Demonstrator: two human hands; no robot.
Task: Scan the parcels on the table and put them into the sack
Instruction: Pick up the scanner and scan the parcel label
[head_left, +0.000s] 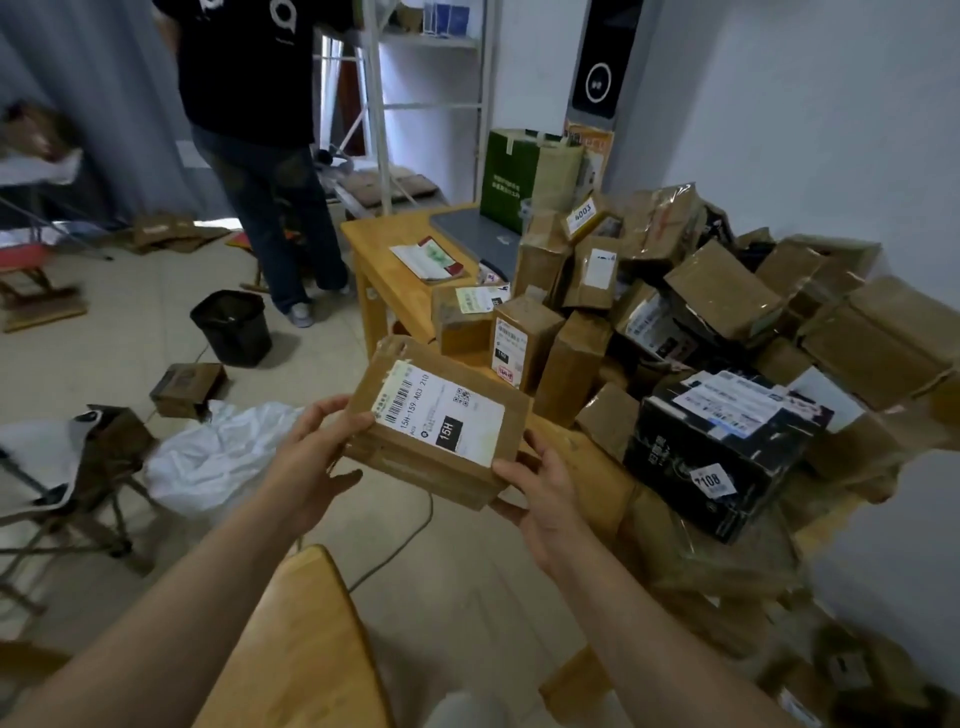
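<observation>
Nearest, the left hand (311, 457) and right hand (540, 499) each grip an end of a flat brown parcel (439, 423), fingers closed around its edges, label up, held above the floor beside the wooden table (384, 265). Left of it a white sack (218, 457) lies crumpled on the floor. Beyond, more parcels (727, 322) crowd the table, and a standing person (254, 130) faces the shelves

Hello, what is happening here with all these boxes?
A person is sorting parcels. Both hands, left hand and right hand, hold a flat brown parcel with its label facing up. A big heap of parcels waits on the wooden table. A white sack lies on the floor to the left.
</observation>
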